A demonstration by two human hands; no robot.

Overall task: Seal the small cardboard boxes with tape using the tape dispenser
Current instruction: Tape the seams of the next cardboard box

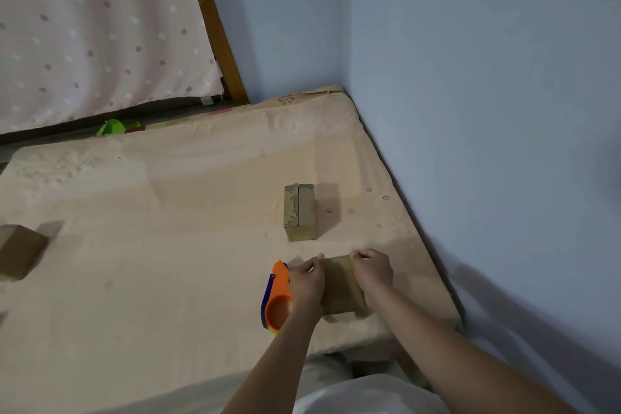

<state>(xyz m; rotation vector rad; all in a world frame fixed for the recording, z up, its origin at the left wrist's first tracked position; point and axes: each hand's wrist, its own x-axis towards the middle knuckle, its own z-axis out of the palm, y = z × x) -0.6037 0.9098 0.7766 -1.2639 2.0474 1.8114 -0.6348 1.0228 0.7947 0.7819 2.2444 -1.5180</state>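
Observation:
A small cardboard box (pixel 341 286) lies on the beige mattress (pixel 168 245) near its front right corner. My left hand (pixel 305 279) grips the box's left side and my right hand (pixel 373 269) grips its right side, fingers curled over the far top edge. An orange and blue tape dispenser (pixel 277 299) lies on the mattress just left of my left hand, partly hidden by my wrist. A second small box (pixel 300 212) stands farther back with its top flaps closed and a seam showing. A third box (pixel 18 250) sits at the left edge.
Blue walls (pixel 470 77) close in the mattress on the right and at the back. A pink patterned curtain (pixel 84 27) with a wooden frame hangs at the back left. Green scraps (pixel 112 127) lie beyond the mattress's far edge.

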